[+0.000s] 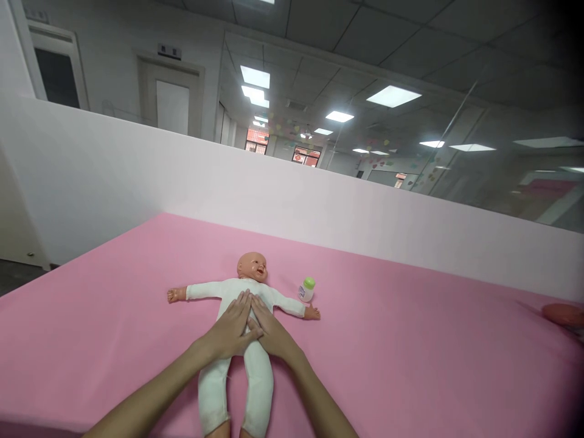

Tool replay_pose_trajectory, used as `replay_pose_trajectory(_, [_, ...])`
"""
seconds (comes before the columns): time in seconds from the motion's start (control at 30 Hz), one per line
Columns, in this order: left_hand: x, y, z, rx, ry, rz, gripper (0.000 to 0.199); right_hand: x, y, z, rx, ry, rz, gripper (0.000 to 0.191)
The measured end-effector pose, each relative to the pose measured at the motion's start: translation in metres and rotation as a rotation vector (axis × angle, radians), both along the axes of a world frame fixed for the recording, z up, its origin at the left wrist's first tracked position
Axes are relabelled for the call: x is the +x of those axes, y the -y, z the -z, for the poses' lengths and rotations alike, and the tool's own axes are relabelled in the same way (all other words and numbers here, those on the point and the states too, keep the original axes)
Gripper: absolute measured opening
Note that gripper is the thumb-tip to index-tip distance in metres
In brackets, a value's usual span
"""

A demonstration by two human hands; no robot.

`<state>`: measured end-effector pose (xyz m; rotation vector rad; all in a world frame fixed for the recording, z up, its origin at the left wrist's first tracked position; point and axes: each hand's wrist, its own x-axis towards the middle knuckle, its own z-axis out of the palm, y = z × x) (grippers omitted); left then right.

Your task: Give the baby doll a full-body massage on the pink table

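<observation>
The baby doll (pixel 238 286) lies on its back in front of me, arms out wide, legs toward me. It has white clothes on, top and legs, and its head is turned a bit to my right. My left hand (pixel 230 330) and my right hand (pixel 271 330) lie flat on its front, side by side. My fingers are straight and close together, not pinching anything, and they point up at its neck. My thumbs meet low on its belly. How hard I push, I can't tell.

So the doll is laid out and both hands are already on it. The little jar (pixel 306 291) has its green lid on, so nothing is being scooped out now. I can't see how much is left to do.

The jar stands near the doll's hand on my right. Under it all is a big pink table (pixel 410 340). Far to the right sits something round and orange (pixel 564 315), maybe a bowl. Behind is a low white wall (pixel 283 194).
</observation>
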<state>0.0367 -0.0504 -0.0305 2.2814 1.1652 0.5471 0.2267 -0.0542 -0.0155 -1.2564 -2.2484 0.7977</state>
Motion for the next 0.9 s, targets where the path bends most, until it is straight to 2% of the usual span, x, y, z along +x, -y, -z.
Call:
replay_pose_trajectory(0.2, [0.01, -0.039, 0.007, 0.012, 0.013, -0.127, 0.092, -0.005, -0.038, 0.011, 0.089, -0.006, 0.111, 0.065])
replay_pose_trajectory(0.33, [0.0, -0.06, 0.018, 0.008, 0.033, -0.207, 0.097, 0.003, -0.052, 0.023, 0.093, -0.027, 0.221, 0.07])
replay_pose_trajectory(0.47, [-0.018, -0.068, 0.035, -0.03, 0.094, -0.259, 0.104, 0.017, -0.05, 0.034, 0.049, -0.046, 0.307, 0.081])
replay_pose_trajectory(0.57, [-0.032, -0.066, 0.044, -0.062, 0.088, -0.258, 0.105, 0.025, -0.04, 0.038, 0.036, -0.079, 0.314, 0.084])
replay_pose_trajectory(0.67, [-0.043, -0.057, 0.045, -0.106, 0.065, -0.218, 0.105, 0.029, -0.024, 0.035, -0.008, -0.124, 0.298, 0.082])
replay_pose_trajectory(0.8, [-0.053, -0.037, 0.033, -0.219, 0.013, -0.158, 0.106, 0.032, 0.001, 0.027, -0.071, -0.13, 0.263, 0.08])
replay_pose_trajectory(0.9, [-0.053, -0.015, 0.019, -0.22, -0.005, -0.096, 0.1, 0.031, 0.017, 0.019, -0.082, -0.103, 0.215, 0.075])
